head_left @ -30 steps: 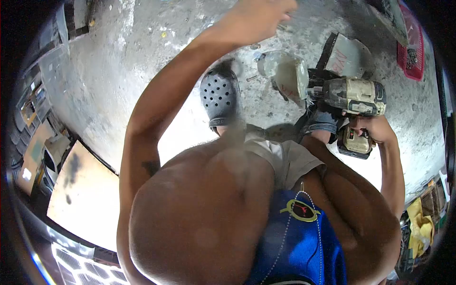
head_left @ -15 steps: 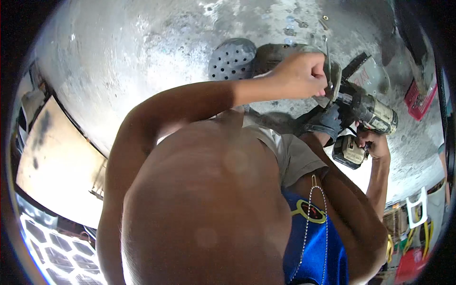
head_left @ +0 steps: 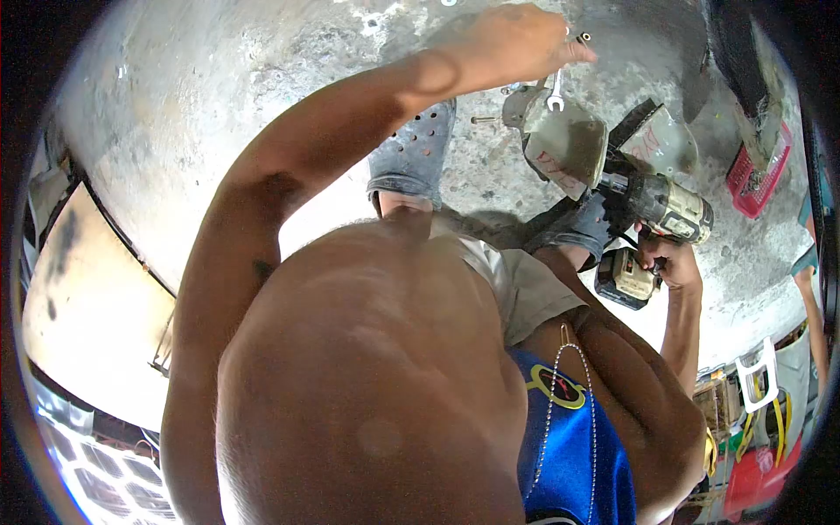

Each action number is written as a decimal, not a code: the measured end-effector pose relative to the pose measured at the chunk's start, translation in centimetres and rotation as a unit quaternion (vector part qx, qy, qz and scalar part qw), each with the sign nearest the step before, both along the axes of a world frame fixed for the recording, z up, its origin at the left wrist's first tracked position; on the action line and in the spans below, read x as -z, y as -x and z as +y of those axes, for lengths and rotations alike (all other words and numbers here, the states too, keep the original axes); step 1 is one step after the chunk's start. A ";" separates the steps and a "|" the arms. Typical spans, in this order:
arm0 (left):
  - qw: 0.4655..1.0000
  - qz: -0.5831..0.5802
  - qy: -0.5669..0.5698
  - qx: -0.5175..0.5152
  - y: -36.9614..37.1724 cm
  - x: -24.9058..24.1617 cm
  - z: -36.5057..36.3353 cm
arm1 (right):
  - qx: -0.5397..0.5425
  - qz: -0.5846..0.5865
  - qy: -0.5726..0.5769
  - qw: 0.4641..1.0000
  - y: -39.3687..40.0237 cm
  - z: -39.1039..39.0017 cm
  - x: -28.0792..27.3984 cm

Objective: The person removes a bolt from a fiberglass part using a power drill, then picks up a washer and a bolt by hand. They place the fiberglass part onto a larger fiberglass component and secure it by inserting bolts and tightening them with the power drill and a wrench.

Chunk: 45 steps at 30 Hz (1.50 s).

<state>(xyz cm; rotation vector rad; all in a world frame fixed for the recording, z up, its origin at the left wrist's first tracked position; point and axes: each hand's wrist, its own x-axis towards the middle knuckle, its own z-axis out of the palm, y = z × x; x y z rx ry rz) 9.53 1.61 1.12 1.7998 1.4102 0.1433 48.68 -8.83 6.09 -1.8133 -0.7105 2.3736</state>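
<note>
My left hand [head_left: 521, 44] reaches over the concrete floor, fingers curled around a silver open-end wrench [head_left: 556, 98] whose jaw sticks out below. Close to the fingertips is a small bolt or nut [head_left: 584, 38]. Under the wrench jaw lies a grey metal piece [head_left: 567, 144] marked in red writing, and a similar marked piece [head_left: 669, 144] is at its right. A bolt [head_left: 483, 120] lies to the left. My right hand [head_left: 669, 258] grips the handle of a beige-and-black cordless impact wrench [head_left: 669, 208]. Its nose points left, toward the first piece.
A grey clog [head_left: 407, 157] with holes is on one foot; the other clog [head_left: 573, 227] is beside the impact wrench. A red basket [head_left: 759, 175] sits at right. Another person's arm [head_left: 815, 324] shows at the right edge. A white plastic stool [head_left: 757, 376] stands lower right.
My left hand has moved up and left, away from the metal piece to the small bolt or nut, uncovering the red writing. My right hand keeps hold of the impact wrench.
</note>
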 end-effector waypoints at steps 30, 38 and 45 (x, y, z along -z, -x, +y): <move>0.650 -0.402 0.497 -0.410 -5.5 -3.9 -9.9 | 0.001 -0.032 -0.005 0.999 2.6 0.5 -1.6; 0.743 -0.341 0.459 -0.348 -5.9 -3.7 -11.1 | 0.029 -0.018 0.028 0.999 2.3 0.4 -2.2; 0.754 -0.260 0.491 -0.350 -7.6 -5.2 -9.9 | 0.020 -0.088 0.020 0.996 2.4 -0.3 -2.9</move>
